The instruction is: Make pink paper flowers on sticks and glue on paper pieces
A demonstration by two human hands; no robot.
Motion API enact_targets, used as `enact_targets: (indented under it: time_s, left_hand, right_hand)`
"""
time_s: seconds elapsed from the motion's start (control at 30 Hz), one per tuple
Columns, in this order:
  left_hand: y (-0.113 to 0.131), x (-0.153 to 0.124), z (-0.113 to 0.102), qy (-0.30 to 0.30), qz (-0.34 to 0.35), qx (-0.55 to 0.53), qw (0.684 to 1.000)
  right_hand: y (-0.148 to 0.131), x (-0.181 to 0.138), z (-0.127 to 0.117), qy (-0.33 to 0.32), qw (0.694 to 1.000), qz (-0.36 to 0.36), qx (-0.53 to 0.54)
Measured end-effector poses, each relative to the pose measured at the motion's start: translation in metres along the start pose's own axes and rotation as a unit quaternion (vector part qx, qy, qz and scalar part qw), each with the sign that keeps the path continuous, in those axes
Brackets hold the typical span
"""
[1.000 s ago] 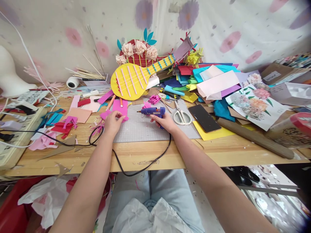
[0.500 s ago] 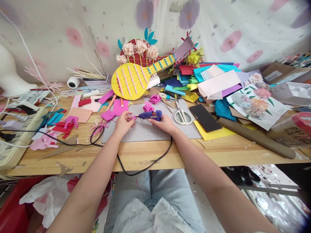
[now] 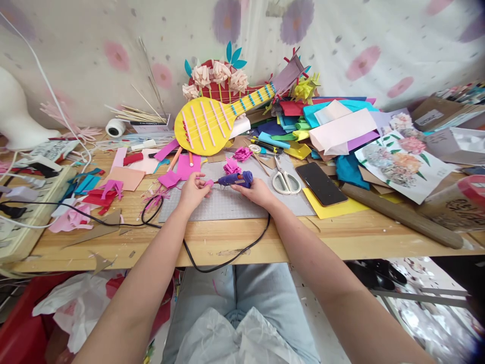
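My right hand (image 3: 258,192) grips a blue glue gun (image 3: 235,178) over the grey cutting mat (image 3: 227,202), nozzle pointing left. My left hand (image 3: 193,191) pinches a small pink foam piece (image 3: 208,183) right at the nozzle tip. The gun's black cord (image 3: 212,263) loops off the table's front edge. Two pink foam flowers (image 3: 235,161) lie just beyond the gun. Pink foam sheets (image 3: 180,169) lie left of the mat.
A yellow paper guitar (image 3: 212,121) leans at the back. Scissors (image 3: 284,179) and a black phone (image 3: 319,183) lie right of my hands. Stacked coloured foam sheets (image 3: 326,126), a flower print (image 3: 397,156) and a wooden stick (image 3: 397,215) fill the right. Scraps and cables crowd the left.
My left hand left the pink sheet, picked up a small pink piece and brought it to the glue gun's nozzle. The right hand shifted the gun slightly left.
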State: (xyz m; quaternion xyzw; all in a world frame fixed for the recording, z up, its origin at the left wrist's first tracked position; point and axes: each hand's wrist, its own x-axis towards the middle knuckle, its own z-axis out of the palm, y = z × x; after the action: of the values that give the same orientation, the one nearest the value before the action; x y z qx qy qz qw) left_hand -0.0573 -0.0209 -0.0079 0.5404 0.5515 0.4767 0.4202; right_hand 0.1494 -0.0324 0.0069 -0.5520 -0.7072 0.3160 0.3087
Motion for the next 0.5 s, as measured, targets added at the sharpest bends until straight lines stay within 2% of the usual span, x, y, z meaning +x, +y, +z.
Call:
enact_targets:
  time_s: [0.5]
  left_hand:
    - [-0.0001,-0.0001,0.0002,-0.012,-0.004,0.007,1.0]
  right_hand:
    - [-0.0022,-0.0005,-0.0001,0.01,1.0,0.008,-0.005]
